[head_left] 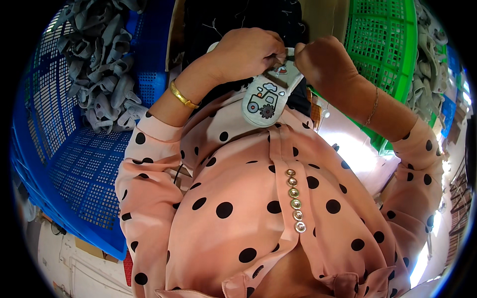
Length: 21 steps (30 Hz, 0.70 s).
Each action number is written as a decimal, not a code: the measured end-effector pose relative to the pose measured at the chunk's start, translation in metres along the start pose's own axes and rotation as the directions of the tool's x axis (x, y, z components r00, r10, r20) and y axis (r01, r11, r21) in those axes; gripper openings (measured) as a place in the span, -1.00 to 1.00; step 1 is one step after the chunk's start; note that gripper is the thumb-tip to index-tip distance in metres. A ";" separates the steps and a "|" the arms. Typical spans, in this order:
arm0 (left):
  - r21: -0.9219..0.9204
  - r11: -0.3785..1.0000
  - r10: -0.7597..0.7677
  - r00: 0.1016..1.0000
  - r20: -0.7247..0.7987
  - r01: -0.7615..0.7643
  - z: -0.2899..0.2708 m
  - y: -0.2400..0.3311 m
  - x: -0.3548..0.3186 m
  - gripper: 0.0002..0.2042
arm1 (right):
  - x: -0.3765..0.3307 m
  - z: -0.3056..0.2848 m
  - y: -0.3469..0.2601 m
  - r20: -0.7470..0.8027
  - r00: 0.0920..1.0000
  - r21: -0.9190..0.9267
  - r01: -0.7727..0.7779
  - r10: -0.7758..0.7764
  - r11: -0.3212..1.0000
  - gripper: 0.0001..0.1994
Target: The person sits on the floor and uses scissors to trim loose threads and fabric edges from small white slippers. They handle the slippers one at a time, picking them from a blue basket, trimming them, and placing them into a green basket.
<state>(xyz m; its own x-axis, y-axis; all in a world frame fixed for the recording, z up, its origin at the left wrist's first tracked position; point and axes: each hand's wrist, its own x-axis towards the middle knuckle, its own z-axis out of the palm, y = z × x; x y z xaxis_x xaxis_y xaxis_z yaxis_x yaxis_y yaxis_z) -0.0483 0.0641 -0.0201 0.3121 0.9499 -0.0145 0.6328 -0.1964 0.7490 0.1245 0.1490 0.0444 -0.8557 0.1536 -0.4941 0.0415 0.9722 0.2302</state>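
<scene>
A small pale fabric slipper hangs tilted over my lap, its rounded end toward me. Its inner face carries a cartoon tractor, little clouds and a dark gear. My left hand, below a gold bangle, is closed with its fingertips pinching the slipper's upper part. On the other side, my right hand is curled into a fist at the slipper's upper right edge, thumb side against it. What lies inside the fingers of both hands is hidden. Dark cloth with loose pale threads covers my lap beyond the hands.
At left stands a large blue plastic basket with a heap of grey fabric shoe pieces. A green plastic basket is close beside my right forearm. More pale shoe pieces lie past it at far right.
</scene>
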 end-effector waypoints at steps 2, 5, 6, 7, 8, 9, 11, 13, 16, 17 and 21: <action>-0.010 1.000 0.008 1.000 0.002 -0.008 0.000 0.000 0.000 -0.87 | 0.000 -0.001 -0.002 0.021 1.000 -0.024 -0.005 0.005 1.000 -0.85; -0.018 1.000 -0.022 0.999 0.029 0.023 0.000 0.003 0.000 -0.87 | 0.003 -0.007 -0.004 0.137 0.991 -0.029 -0.004 0.008 1.000 -0.86; -0.034 0.999 -0.020 1.000 0.003 0.020 0.002 0.002 -0.001 -0.88 | 0.005 -0.010 -0.003 0.201 0.980 -0.012 -0.008 0.010 1.000 -0.87; -0.049 0.999 -0.018 1.000 -0.024 0.017 0.006 0.002 -0.004 -0.88 | 0.006 -0.012 -0.003 0.263 0.965 0.005 -0.012 0.010 1.000 -0.88; -0.063 0.998 -0.012 0.999 -0.051 0.009 0.008 0.001 -0.005 -0.88 | 0.004 -0.010 -0.003 0.195 0.981 -0.008 -0.007 0.008 1.000 -0.86; -0.069 0.998 -0.007 0.998 -0.060 0.003 0.008 0.001 -0.006 -0.88 | 0.000 -0.005 -0.003 0.125 0.992 -0.021 -0.002 0.005 1.000 -0.85; -0.082 0.997 0.001 0.997 -0.077 -0.007 0.009 0.001 -0.009 -0.89 | -0.003 -0.005 -0.003 0.058 0.998 -0.037 -0.004 0.007 0.999 -0.81; -0.074 0.997 -0.008 0.998 -0.068 0.003 0.007 0.001 -0.008 -0.89 | -0.005 -0.012 -0.005 0.064 0.998 -0.043 -0.016 0.019 0.999 -0.77; -0.062 0.998 -0.011 0.998 -0.059 0.008 0.006 -0.001 -0.007 -0.89 | -0.007 -0.014 -0.008 0.093 0.994 -0.085 -0.055 0.063 0.995 -0.73; -0.058 0.998 -0.010 0.998 -0.057 0.007 0.006 -0.003 -0.007 -0.89 | -0.008 -0.014 -0.009 0.086 0.994 -0.103 -0.058 0.067 0.993 -0.73; -0.038 0.999 -0.015 1.000 -0.015 0.014 0.002 -0.003 -0.004 -0.89 | -0.006 -0.013 -0.009 0.071 0.994 -0.137 -0.067 0.077 0.988 -0.74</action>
<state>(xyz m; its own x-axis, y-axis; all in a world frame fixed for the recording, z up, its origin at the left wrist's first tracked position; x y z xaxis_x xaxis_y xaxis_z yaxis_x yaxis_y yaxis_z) -0.0497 0.0600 -0.0239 0.2923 0.9562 -0.0157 0.6099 -0.1737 0.7732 0.1227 0.1371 0.0564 -0.8111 0.2405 -0.5332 0.0280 0.9265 0.3752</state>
